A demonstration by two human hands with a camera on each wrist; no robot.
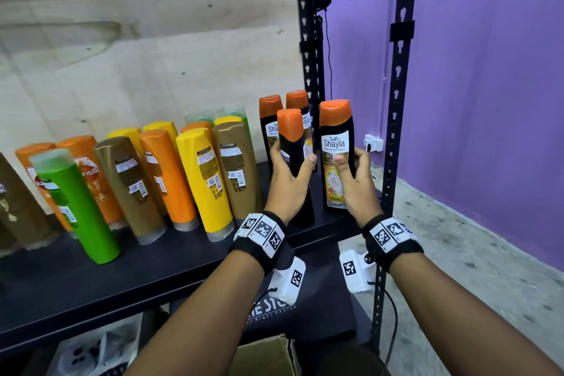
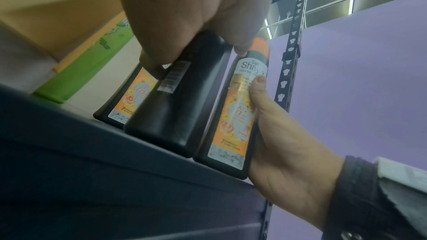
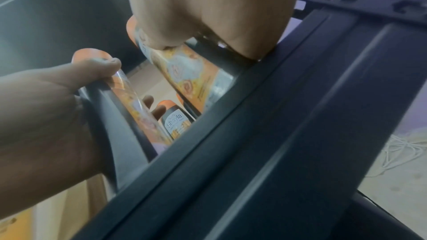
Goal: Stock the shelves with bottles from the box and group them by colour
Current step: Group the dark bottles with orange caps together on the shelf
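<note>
My left hand point(image 1: 291, 166) grips a black orange-capped bottle point(image 1: 291, 137) with its back label towards me; it stands upright near the front edge of the black shelf point(image 1: 152, 272). Just to its right, my right hand point(image 1: 351, 169) grips a second black bottle point(image 1: 335, 143), label facing me. Two more black bottles point(image 1: 270, 122) stand behind them. In the left wrist view the left hand point(image 2: 184, 25) wraps its bottle point(image 2: 175, 101), whose base meets the shelf, beside the right-hand bottle point(image 2: 233, 112). In the right wrist view the right hand point(image 3: 208, 15) holds its bottle point(image 3: 191, 72).
Left of the black bottles stand gold point(image 1: 238, 162), yellow point(image 1: 204, 180), orange point(image 1: 168, 174) and green point(image 1: 76, 204) bottles in mixed rows. A black upright post point(image 1: 396, 101) bounds the shelf on the right. A cardboard box point(image 1: 268, 354) sits below the shelf.
</note>
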